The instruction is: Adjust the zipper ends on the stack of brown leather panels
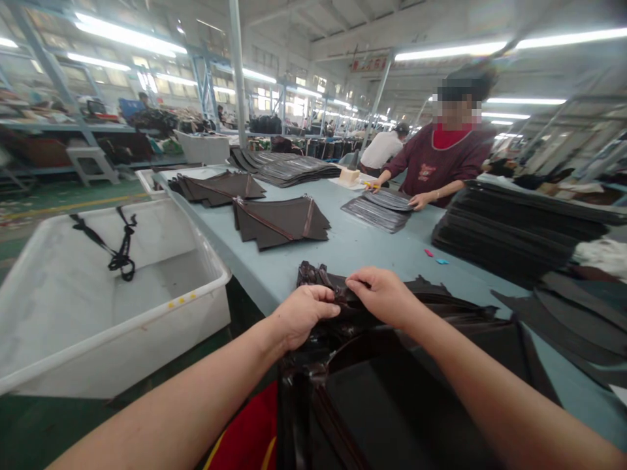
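At the near edge of the pale blue counter (pixel 362 245), both forearms reach forward and slightly inward from the bottom of the view, so the two hands meet over a crumpled dark brown bag (pixel 372 339). The left hand (pixel 304 313) is curled into a loose fist, knuckles up, its fingers closed tight on a gathered fold of the bag's top edge. The right hand (pixel 385 297) sits just beside it, palm down, wrist bent, with fingers and thumb pinched shut on the same fold; the two hands nearly touch. The bag lies partly on the counter and partly hanging toward the person's body.

Left of the counter stands a white tub (pixel 98 307) with black straps (pixel 120 251) draped inside. Farther along lie stacks of dark panels (pixel 279 222). Across the counter, another person in a maroon top (pixel 441 163) rests both hands on a grey pile (pixel 379 210).
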The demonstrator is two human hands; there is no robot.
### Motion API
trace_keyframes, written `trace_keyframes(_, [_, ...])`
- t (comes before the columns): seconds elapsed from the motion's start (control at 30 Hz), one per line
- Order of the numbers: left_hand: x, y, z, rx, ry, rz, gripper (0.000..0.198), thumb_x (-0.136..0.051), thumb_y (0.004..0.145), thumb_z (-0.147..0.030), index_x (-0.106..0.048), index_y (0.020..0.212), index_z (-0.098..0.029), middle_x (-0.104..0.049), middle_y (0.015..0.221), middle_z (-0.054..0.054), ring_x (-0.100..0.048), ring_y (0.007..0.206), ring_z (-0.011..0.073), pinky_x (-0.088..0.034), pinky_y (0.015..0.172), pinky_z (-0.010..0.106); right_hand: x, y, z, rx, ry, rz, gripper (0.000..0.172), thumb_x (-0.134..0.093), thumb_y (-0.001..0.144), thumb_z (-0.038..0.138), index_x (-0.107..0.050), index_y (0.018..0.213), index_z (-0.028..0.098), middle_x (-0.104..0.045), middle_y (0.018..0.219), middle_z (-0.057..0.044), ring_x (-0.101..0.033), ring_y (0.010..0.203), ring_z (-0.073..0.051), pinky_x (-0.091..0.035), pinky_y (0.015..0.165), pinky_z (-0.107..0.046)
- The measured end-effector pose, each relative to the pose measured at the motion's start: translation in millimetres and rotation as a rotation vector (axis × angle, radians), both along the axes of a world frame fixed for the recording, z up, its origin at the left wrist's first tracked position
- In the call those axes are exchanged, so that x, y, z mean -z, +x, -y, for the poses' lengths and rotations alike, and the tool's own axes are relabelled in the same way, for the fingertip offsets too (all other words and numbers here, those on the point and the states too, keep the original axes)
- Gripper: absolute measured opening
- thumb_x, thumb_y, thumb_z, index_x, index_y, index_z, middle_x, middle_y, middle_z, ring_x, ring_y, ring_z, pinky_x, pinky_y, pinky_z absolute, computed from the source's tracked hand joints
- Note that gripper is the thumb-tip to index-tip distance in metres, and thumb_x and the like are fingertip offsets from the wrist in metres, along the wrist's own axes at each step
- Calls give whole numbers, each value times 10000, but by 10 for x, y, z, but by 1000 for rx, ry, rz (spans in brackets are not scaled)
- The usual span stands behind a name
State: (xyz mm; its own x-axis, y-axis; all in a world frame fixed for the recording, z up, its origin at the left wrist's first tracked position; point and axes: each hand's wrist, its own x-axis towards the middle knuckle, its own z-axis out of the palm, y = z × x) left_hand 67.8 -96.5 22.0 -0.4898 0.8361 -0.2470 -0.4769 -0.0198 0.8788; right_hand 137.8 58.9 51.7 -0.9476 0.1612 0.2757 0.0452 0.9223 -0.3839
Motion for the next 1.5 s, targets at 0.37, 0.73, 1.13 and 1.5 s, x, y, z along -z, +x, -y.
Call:
trace_keyframes(0.37, [-49, 15, -5, 0, -3, -24, 204, -651, 508, -122, -595, 704, -110, -603, 627, 8, -543, 565, 95, -399, 602, 217, -4, 224, 83, 26, -148, -31, 116, -588, 714, 275, -634, 795, 206, -616, 841, -24, -566, 798, -184, -427, 774, -318])
trace_keyframes(0.73, [-164, 87, -148, -71, -127, -203, 122, -640, 549, -153, -595, 654, -108, -596, 584, 18, -525, 512, 106, -380, 511, 213, 30, 209, 42, 19, -166, -47, 110, -581, 713, 237, -642, 796, 197, -617, 838, -31, -564, 807, -185, -429, 782, -323])
trace_keyframes(1.13, [-169, 138, -193, -95, -141, -349, 144, -513, 572, -39, -590, 659, -125, -593, 602, 1, -512, 518, 92, -375, 489, 185, 86, 264, 48, 58, -183, -192, 95, -534, 755, 215, -623, 741, 187, -610, 793, -39, -558, 774, -182, -432, 758, -317])
trace_keyframes(1.5, [-181, 110, -197, -81, -120, -288, 177, -484, 544, -36, -579, 669, -116, -580, 587, -5, -501, 518, 84, -383, 514, 189, 134, 298, 10, 60, -174, -222, 88, -548, 764, 225, -626, 755, 187, -613, 802, -41, -560, 770, -177, -430, 756, -308])
